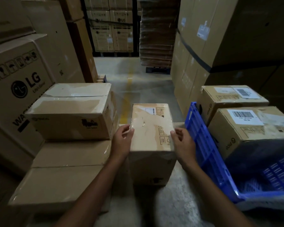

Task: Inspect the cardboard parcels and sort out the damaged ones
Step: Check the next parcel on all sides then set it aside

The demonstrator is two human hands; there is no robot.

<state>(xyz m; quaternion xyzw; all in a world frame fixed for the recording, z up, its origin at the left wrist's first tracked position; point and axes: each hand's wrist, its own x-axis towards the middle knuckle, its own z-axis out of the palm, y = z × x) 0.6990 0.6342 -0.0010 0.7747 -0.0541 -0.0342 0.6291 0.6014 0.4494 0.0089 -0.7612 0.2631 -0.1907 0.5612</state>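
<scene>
Here's the parcel under inspection: a small upright carton standing on the concrete floor, mid-aisle. It sits between the low stack of boxes on the left and the tilted blue crate on the right. Both hands are on it!

The left hand is at the top's left edge, thumb above and fingers curled beneath, pinching that edge. The right hand is at the right edge, fingers half curled, one fingertip touching the cardboard. Whether it really grips, I can't tell.

Now, how to do this well? The top is the face to read first. Glossy tape runs wrinkled across it, and a paler, ragged patch spreads below the shipping label. That could be peeled liner or just old tape, so it wants a close look. My call: take it squarely by both side walls, not by the taped lip, which may lift. Then tip it slowly to check each face, every corner and the base for crushing or splits. The light is dim, so bringing each face up towards the eyes would help.

A taped box sits on top of the left stack, just beside the parcel. Two labelled cartons wait behind the crate, near enough to bump if the parcel swings wide.
</scene>
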